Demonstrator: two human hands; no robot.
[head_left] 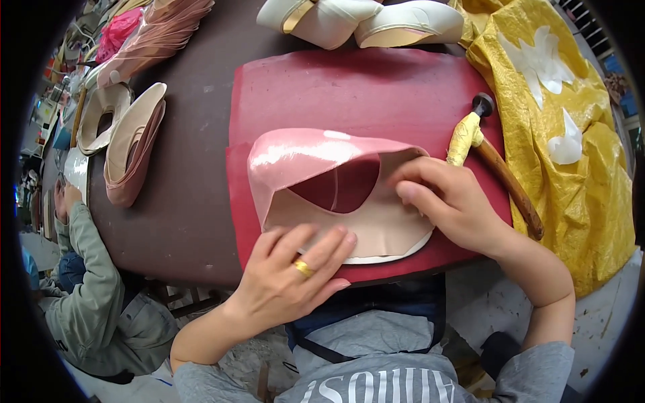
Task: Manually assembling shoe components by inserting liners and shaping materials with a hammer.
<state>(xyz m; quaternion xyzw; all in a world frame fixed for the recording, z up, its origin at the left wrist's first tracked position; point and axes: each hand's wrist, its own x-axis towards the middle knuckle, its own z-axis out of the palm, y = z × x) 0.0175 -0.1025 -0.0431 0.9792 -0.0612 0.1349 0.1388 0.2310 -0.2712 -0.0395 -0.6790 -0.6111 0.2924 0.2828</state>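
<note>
A glossy pink shoe upper [295, 158] with a beige lining lies on a red mat in front of me, its opening showing the red below. My left hand [289, 272] rests on the lining near the table edge, fingers spread and a gold-coloured ring on one of them. At the upper's right end, my right hand [447, 195] has its fingers curled, with thumb and forefinger pinched at the lining's edge. Exactly what sits between those fingertips is partly hidden. A hammer [500, 158] with a wooden handle and yellow wrapping lies just beyond the right hand.
The red mat [349, 87] covers part of the dark table [188, 221]. White shoe uppers [410, 23] sit at the far edge. Nested beige and pink uppers [134, 148] are at left, near a pink stack [161, 40]. Yellow sheeting [571, 195] hangs right. Another person's sleeve [91, 269] is at left.
</note>
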